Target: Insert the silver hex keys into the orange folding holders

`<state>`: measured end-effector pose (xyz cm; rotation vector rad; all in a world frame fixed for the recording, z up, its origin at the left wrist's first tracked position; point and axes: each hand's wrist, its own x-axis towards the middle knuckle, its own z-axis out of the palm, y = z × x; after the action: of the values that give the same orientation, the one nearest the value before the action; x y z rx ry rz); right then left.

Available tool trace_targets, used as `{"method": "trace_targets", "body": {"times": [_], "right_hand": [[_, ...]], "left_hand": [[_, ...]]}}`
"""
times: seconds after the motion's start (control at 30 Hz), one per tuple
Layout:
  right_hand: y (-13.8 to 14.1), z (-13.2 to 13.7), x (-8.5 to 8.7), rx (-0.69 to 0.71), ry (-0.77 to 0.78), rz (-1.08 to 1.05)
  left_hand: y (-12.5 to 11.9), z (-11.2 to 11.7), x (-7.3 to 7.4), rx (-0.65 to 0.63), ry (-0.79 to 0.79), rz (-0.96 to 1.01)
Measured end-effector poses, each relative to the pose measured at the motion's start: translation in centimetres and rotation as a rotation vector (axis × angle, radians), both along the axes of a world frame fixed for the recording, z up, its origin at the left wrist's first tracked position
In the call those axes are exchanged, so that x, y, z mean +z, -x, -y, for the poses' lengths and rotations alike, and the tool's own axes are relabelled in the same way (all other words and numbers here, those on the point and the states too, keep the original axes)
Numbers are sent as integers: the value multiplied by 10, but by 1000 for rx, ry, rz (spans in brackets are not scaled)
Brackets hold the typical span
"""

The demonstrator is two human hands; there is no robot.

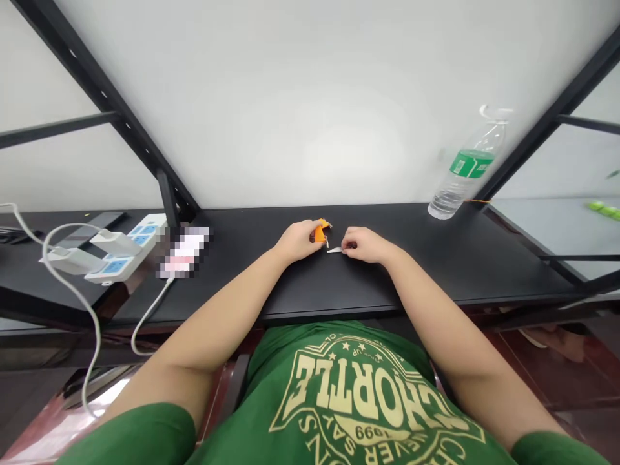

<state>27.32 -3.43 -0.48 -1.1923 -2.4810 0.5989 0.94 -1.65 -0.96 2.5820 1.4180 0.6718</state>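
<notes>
Green printed cloth T-shirt (356,394) nearest | left hand (299,239) curls shut around small angular orange piece (320,232) | right hand (364,245) pinches thin white strip (334,250) | light, steady pinch should serve best

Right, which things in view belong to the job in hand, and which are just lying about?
Likely the job, going by what is held:
orange piece, in the left hand
thin pale piece, in the right hand

Apparently just about:
bottle
power strip
plugs, in the power strip
pixelated item
</notes>
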Motion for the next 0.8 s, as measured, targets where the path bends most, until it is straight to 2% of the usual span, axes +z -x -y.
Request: {"method": "trace_targets", "body": {"times": [0.17, 0.3, 0.47, 0.6, 0.8], "right_hand": [[11, 6, 0, 5, 9, 88], [13, 8, -1, -6, -71, 120], [1, 3, 4, -70, -51, -45], [-2, 2, 6, -133, 21, -246], [1, 2, 2, -121, 88, -340]], "left_hand": [[-3, 4, 3, -19, 11, -37], [-3, 5, 4, -34, -24, -74], [-2, 4, 4, -2, -46, -54], [-2, 5, 2, -62, -42, -30], [-5, 8, 1, -105, -57, 3]]}}
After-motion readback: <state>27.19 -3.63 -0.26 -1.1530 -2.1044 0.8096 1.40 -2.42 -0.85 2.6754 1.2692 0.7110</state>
